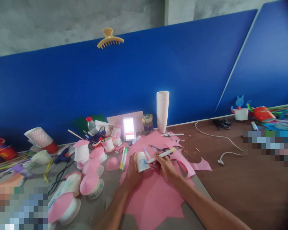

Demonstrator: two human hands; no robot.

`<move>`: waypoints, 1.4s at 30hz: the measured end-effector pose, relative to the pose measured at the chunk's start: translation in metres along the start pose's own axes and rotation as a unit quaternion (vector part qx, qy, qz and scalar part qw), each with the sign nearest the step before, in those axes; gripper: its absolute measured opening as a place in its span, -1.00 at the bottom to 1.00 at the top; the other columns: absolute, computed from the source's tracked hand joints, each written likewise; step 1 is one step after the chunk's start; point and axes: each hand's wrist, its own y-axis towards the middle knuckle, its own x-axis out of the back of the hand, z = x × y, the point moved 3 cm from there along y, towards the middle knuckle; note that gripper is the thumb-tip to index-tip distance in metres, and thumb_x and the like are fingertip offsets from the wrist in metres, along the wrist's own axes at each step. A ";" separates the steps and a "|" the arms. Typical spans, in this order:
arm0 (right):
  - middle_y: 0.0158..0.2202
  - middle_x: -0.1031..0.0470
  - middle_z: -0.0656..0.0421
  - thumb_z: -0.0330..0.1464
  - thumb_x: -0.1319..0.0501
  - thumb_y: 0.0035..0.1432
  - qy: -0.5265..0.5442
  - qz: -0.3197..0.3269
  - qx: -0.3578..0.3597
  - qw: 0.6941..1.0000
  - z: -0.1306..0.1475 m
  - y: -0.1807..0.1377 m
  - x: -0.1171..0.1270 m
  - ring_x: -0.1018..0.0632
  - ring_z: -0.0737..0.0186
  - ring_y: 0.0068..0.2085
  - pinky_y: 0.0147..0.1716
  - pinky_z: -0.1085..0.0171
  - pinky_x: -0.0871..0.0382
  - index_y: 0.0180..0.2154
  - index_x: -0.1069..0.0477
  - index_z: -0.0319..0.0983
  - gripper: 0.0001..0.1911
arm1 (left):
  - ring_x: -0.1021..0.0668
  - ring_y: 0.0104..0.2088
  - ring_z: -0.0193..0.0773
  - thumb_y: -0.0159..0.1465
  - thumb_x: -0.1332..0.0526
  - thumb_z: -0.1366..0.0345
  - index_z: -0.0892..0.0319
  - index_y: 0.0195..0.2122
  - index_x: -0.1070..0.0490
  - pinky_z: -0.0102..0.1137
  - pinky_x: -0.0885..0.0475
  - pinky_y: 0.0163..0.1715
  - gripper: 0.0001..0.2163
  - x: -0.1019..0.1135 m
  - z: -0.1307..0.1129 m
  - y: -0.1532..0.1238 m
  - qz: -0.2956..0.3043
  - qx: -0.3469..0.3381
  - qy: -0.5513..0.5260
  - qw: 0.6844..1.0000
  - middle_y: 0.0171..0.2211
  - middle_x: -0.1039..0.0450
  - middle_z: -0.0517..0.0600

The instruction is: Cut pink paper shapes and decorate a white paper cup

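Left hand grip around paper cup, right hand apparently pinching slim marker

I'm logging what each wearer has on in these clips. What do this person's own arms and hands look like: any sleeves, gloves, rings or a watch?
Both forearms are bare as far as the frame shows, with no sleeves in view. The left hand and right hand wear no gloves. No watch, bracelet or ring is visible, though the fingers are too small to rule out a ring.

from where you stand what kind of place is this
Probably a craft worktable in a shared workshop or classroom. Pink paper is spread on it, a stack of paper cups stands by blue partition boards, and the left hand holds a paper cup while the right hand holds a marker to it.
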 end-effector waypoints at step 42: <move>-0.67 -0.30 0.30 -0.20 -0.30 -0.07 -0.006 -0.005 0.011 1.000 0.000 0.001 0.000 -0.31 0.42 -0.63 -0.64 0.40 -0.12 -0.54 -0.28 -0.22 -0.72 | -0.36 0.05 -0.04 0.17 -0.13 0.34 0.26 0.14 -0.01 -0.10 -0.32 0.03 -0.49 0.000 0.001 0.000 0.003 -0.011 -0.017 1.000 0.03 -0.24 0.23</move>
